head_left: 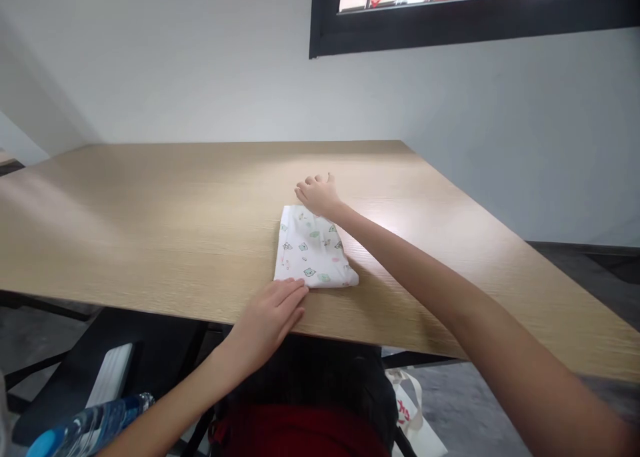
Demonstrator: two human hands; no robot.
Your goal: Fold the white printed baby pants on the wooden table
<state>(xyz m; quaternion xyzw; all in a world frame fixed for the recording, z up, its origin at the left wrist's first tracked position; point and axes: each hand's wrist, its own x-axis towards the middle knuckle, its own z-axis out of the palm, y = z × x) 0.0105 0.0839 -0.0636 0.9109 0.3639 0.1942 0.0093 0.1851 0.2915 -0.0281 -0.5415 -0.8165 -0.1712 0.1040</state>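
A folded white cloth point(313, 247) with a small green and dark print lies flat on the light oak-look tabletop point(150, 230). My left hand point(267, 323) rests at its near edge, fingertips on the fabric near the near left corner. My right hand point(317, 193) reaches over from the right and sits at the far end of the cloth, fingers loosely curled. Neither hand visibly pinches the fabric. The cloth's far edge is partly hidden under my right hand.
The tabletop ends at a white wall on the far side, with a dark-framed window point(450, 10) above. Below the near edge are a plastic water bottle point(95, 423), a white bag with red marks point(406, 410), and a dark rounded shape over red fabric point(300, 433).
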